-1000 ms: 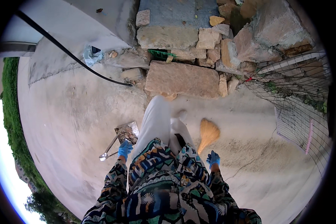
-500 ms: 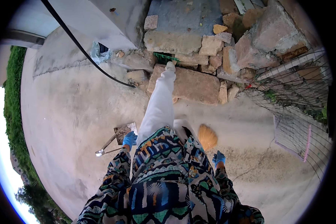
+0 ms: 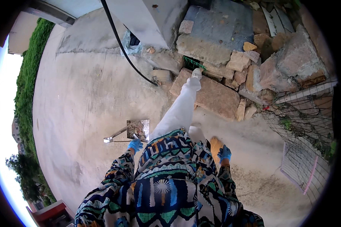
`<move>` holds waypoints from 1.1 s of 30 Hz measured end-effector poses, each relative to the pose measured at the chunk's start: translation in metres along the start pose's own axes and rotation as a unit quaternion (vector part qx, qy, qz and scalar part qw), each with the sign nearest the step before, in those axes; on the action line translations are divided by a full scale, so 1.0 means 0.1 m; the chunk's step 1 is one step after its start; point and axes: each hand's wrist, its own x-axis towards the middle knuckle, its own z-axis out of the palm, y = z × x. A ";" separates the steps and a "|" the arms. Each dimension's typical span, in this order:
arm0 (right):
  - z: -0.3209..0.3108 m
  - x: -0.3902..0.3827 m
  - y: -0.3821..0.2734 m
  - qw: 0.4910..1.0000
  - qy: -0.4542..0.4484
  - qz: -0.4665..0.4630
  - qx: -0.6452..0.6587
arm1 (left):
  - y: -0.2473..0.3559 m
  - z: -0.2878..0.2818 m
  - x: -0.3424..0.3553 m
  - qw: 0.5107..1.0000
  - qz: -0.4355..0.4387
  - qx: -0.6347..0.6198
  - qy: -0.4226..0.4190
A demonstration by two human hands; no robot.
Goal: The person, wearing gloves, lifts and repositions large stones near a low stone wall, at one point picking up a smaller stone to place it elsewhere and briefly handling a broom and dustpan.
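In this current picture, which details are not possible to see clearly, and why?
All in the head view:
Broom: its handle, apparently behind the shirt or right hand.
Left hand: whether it grips the dustpan, too small to tell.
Debris in the dustpan: kinds too small.
Green item: partly lost in shadow between stones.

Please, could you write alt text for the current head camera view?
A person's blue-gloved left hand is beside a metal dustpan and the right hand beside a straw broom; whether they grip them is unclear. One white-trousered leg stretches forward, its shoe at a rough stone slab.
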 end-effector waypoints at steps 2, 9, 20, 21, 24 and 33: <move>0.00 0.09 -0.02 0.999 0.015 0.028 0.004 | 0.12 0.14 -0.14 0.999 -0.029 0.039 0.003; 0.19 -0.06 0.02 0.993 -0.002 0.071 -0.093 | -0.39 0.16 -0.46 0.983 0.131 -0.114 0.059; 0.09 -0.41 0.25 0.993 0.039 0.033 -0.104 | -0.91 -0.01 -0.32 0.988 -0.010 -0.155 0.017; 0.08 -0.49 0.32 0.990 0.054 0.048 -0.119 | -0.92 -0.07 -0.30 0.993 -0.010 -0.118 0.018; 0.07 -0.63 0.66 0.972 0.113 0.079 -0.191 | -1.16 -0.23 -0.14 0.990 0.013 -0.143 -0.003; -0.67 -0.69 2.72 0.909 0.014 0.026 -0.415 | -2.49 -0.79 0.26 0.989 -0.041 -0.144 -0.004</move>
